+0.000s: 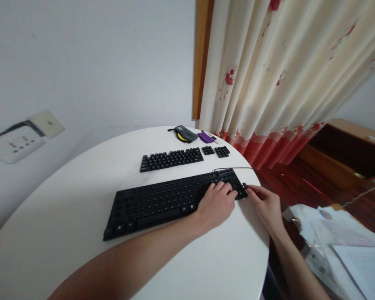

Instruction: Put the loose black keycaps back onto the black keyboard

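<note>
A black keyboard [162, 200] lies on the white round table, most of its keycaps off, with a few left along its front row. My left hand [217, 204] rests on its right part, fingers bent over the number-pad area and hiding what lies under them. Just off the keyboard's right end, my right hand [262, 202] pinches a small black keycap [244, 185] between thumb and finger. Behind the keyboard, loose black keycaps [171, 159] stand grouped in rows, with two smaller groups [208, 150] [222, 151] to their right.
At the table's [65, 204] back are a dark pouch [186, 134] with a yellow part and a purple item [205, 137]. A thin cable [234, 168] runs behind the keyboard. Plastic bags and papers [359, 266] lie at the right, beyond the table edge. A curtain [268, 83] hangs behind.
</note>
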Tool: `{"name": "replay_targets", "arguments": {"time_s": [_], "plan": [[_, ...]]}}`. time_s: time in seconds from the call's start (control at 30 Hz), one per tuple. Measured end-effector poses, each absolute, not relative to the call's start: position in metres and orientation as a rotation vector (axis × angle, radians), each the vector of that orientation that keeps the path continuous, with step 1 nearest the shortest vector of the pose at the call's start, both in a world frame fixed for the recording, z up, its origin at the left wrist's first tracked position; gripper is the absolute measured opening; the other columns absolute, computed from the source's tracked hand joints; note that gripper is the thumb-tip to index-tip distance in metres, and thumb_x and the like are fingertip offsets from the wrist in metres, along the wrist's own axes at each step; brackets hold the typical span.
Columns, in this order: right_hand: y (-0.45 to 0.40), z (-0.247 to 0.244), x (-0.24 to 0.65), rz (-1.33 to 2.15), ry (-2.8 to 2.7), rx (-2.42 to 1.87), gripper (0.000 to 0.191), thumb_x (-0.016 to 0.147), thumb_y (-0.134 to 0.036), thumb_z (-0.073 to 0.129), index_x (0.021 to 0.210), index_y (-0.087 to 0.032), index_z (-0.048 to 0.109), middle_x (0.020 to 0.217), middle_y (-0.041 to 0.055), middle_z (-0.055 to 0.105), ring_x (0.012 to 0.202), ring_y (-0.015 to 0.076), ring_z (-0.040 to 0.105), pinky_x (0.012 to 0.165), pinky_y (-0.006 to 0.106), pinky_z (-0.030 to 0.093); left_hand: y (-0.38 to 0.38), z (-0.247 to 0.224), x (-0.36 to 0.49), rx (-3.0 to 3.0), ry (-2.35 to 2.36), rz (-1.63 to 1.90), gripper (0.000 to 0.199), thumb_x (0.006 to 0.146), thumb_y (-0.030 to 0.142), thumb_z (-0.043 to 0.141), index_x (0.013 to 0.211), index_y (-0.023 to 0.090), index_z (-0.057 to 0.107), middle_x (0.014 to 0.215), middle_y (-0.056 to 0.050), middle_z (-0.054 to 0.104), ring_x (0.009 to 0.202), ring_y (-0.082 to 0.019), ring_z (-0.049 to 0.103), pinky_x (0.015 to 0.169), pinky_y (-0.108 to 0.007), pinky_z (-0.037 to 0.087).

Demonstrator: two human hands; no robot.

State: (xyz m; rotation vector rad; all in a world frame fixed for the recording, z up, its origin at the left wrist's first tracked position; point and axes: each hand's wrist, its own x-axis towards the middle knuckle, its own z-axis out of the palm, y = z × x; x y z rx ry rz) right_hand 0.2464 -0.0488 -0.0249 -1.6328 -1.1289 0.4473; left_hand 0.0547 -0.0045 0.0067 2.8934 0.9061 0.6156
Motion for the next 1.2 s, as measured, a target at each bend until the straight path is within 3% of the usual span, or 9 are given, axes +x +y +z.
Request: {"name": "replay_targets", "arguments": {"time_s": [0.4, 0.7, 0.87, 1.03, 1.2], "plan": [[-0.053, -0.033, 0.239, 0.139, -1.388, -1.684, 0.024, 0.086, -0.035, 0.063, 0.093, -0.015, 0.074, 0.081, 0.0062, 0.068, 0.066, 0.0175, 0.058, 0.063, 0.031, 0.047, -0.004, 0.006, 0.055, 2.906, 0.928, 0.602, 0.022, 0.099, 0.026, 0.044, 0.110, 0.020, 0.063, 0.105, -0.006, 0.060, 0.101, -0.023, 0.051, 0.084, -0.038, 0.038], [-0.056, -0.032, 0.233, -0.028, -1.572, -1.703, 0.027, 0.095, -0.031, 0.051, 0.097, -0.016, 0.073, 0.088, 0.0080, 0.064, 0.076, 0.0187, 0.058, 0.071, 0.032, 0.048, -0.004, 0.006, 0.056, 2.913, 0.940, 0.594, 0.021, 0.099, 0.025, 0.045, 0.109, 0.021, 0.063, 0.103, -0.005, 0.060, 0.101, -0.022, 0.051, 0.085, -0.038, 0.038], [-0.056, -0.025, 0.228, -0.272, -1.641, -1.845, 0.028, 0.096, -0.035, 0.050, 0.086, -0.019, 0.070, 0.092, 0.0082, 0.064, 0.089, 0.0226, 0.054, 0.078, 0.035, 0.045, -0.005, 0.005, 0.056, 2.912, 0.933, 0.609, 0.021, 0.099, 0.025, 0.044, 0.108, 0.020, 0.063, 0.102, -0.006, 0.060, 0.100, -0.023, 0.051, 0.084, -0.038, 0.038], [-0.057, -0.023, 0.225, -0.257, -1.656, -1.881, 0.030, 0.097, -0.035, 0.047, 0.081, -0.020, 0.068, 0.091, 0.0082, 0.064, 0.087, 0.0231, 0.052, 0.076, 0.036, 0.044, -0.005, 0.007, 0.056, 2.908, 0.943, 0.617, 0.021, 0.099, 0.026, 0.043, 0.106, 0.019, 0.063, 0.102, -0.006, 0.060, 0.100, -0.023, 0.051, 0.083, -0.038, 0.039], [-0.059, -0.027, 0.228, -0.209, -1.554, -1.722, 0.024, 0.094, -0.028, 0.049, 0.095, -0.020, 0.071, 0.096, 0.0093, 0.064, 0.092, 0.0239, 0.055, 0.082, 0.038, 0.046, -0.005, 0.008, 0.056, 2.898, 0.978, 0.584, 0.017, 0.097, 0.023, 0.048, 0.107, 0.019, 0.062, 0.103, -0.006, 0.060, 0.101, -0.023, 0.050, 0.085, -0.038, 0.040]]}}
